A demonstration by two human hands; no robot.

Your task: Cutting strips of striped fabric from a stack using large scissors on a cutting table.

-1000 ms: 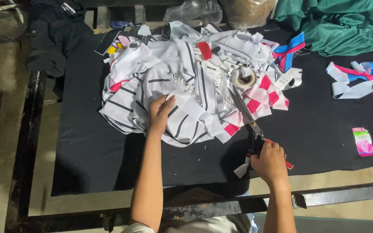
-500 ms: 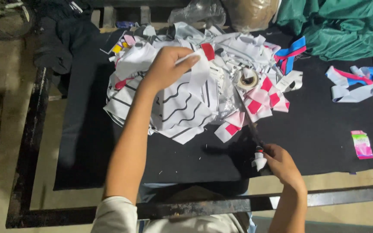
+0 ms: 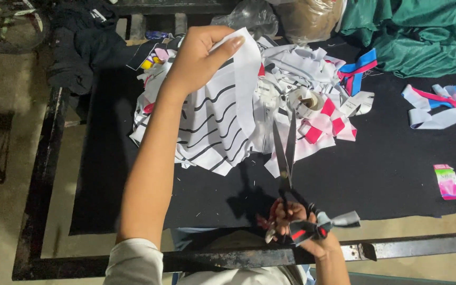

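The person's left arm stretches far forward over the table (image 3: 386,174), elbow nearly straight, a pale sleeve at the shoulder. The left hand (image 3: 196,58) is raised, fingers curled and thumb pinched closed on a grip. The right hand (image 3: 296,224) stays low at the table's near edge, fingers bent inward and closed, wrist angled upward.

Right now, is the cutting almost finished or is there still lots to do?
Some is done: cut strips lie at the table's right. In hand: the left hand lifts a striped white cloth piece and the right hand holds open scissors. A big cloth pile looks uncut.
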